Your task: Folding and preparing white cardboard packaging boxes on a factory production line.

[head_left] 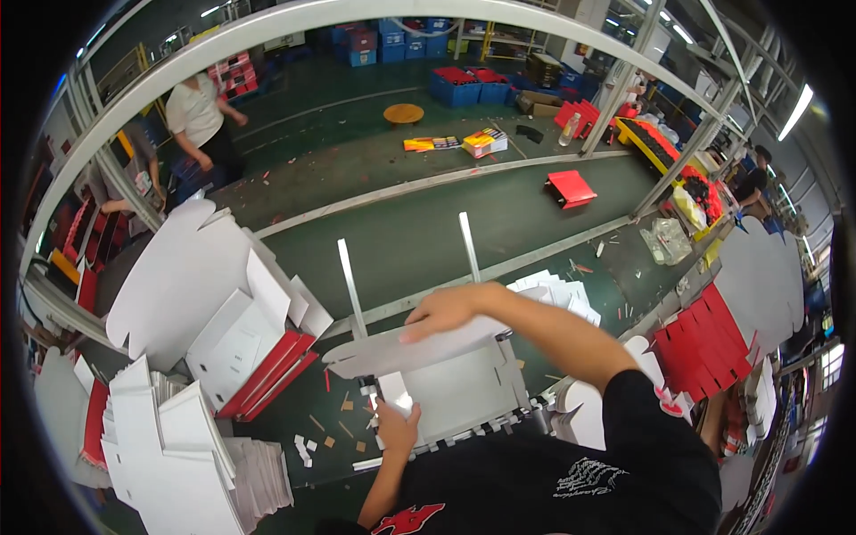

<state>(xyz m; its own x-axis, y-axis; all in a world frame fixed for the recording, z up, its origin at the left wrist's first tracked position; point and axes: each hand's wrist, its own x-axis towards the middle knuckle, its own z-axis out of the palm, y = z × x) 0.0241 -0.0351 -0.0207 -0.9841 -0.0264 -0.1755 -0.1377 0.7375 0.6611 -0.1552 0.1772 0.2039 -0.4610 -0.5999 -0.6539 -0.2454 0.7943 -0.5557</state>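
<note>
A white cardboard box (pixel 459 388) lies with its inside facing up in front of my body. Its long rounded lid flap (pixel 379 357) stands along the far side. My right hand (pixel 446 310) reaches across from the right, fingers stretched out and resting on the top of that flap. At the box's left end, my left hand (pixel 398 424) has thumb and fingers around a small white panel (pixel 393 389); whether the panel is part of the box I cannot tell. Two upright metal bars (pixel 349 281) rise just beyond the flap.
White and red folded boxes (pixel 236 348) and stacked white sheets (pixel 165 437) stand on the left. Red cardboard pieces (pixel 704 343) lie on the right. Beyond the bars runs a green conveyor belt (pixel 401 236) carrying a red box (pixel 571 188). People work at the far left and far right.
</note>
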